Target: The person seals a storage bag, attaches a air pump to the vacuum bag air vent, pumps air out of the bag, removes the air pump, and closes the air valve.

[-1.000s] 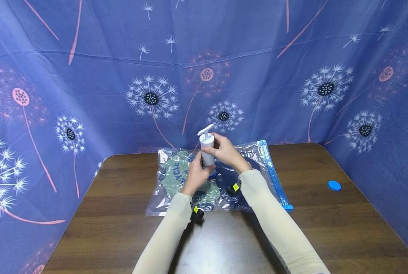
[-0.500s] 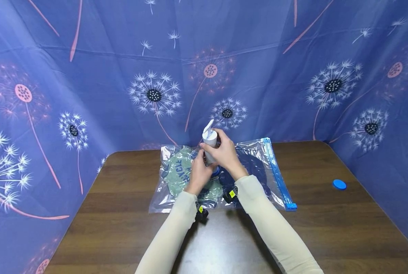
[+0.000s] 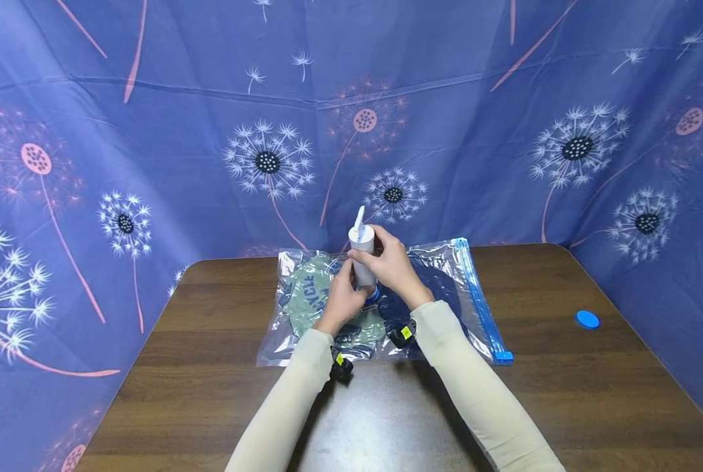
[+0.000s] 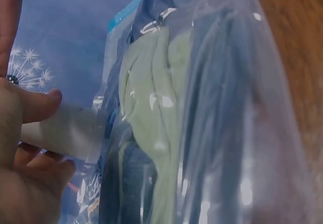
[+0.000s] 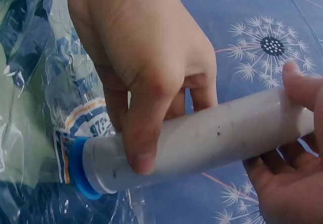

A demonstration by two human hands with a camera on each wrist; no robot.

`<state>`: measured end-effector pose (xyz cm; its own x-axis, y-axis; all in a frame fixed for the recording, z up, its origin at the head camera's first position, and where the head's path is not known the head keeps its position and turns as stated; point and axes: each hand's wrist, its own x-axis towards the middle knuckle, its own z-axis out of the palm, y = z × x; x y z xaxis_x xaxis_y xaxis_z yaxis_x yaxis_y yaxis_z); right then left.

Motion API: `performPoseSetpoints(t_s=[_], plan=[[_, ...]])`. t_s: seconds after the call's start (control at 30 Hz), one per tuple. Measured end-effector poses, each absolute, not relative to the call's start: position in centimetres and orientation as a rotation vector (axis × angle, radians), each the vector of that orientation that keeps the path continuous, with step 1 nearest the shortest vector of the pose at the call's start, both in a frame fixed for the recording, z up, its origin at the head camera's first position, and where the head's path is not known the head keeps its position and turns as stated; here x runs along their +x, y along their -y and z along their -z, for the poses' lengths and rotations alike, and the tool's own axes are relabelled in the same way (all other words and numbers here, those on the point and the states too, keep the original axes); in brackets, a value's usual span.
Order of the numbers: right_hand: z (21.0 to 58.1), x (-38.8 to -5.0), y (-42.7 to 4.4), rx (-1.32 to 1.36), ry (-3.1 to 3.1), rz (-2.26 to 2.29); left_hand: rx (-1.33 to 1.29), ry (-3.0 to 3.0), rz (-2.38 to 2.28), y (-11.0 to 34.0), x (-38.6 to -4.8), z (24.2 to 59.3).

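Observation:
A white cylindrical pump (image 3: 361, 254) with a white handle on top stands upright over a blue valve (image 3: 373, 295) on a clear plastic bag (image 3: 273, 341). Folded green cloth (image 3: 306, 298) and dark blue cloth (image 3: 439, 283) lie inside the bag. My left hand (image 3: 342, 300) grips the pump's lower part; my right hand (image 3: 394, 265) holds its upper part. In the right wrist view the pump (image 5: 202, 138) meets the blue ring (image 5: 81, 168), with both hands curled round its barrel. The left wrist view shows the bulging bag (image 4: 202, 113) beside the pump (image 4: 70, 133).
A round blue cap (image 3: 587, 320) lies on the brown wooden table (image 3: 563, 393), toward the right edge. The bag's blue zip strip (image 3: 479, 301) runs down its right side, with a blue slider (image 3: 502, 357) at the near end. A blue patterned curtain (image 3: 198, 170) hangs behind.
The pump's handle has turned from lying crosswise to pointing nearly away from me. Both hands stay on the barrel. The whole head view has shifted slightly.

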<state>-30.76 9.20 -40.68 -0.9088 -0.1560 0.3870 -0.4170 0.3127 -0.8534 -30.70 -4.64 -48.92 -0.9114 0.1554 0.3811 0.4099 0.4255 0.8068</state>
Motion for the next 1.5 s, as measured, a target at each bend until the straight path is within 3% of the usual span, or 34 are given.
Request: performPoseSetpoints(t_s=[0.8, 1.5], plan=[[41.2, -31.4, -10.0, 0.681, 2.345, -1.727, -0.547, 2.416, 1.627, 4.8, -30.9, 49.3], [41.8, -30.2, -8.2, 0.402, 2.174, -1.517, -0.403, 2.392, 1.463, 4.3, -30.5, 49.5]])
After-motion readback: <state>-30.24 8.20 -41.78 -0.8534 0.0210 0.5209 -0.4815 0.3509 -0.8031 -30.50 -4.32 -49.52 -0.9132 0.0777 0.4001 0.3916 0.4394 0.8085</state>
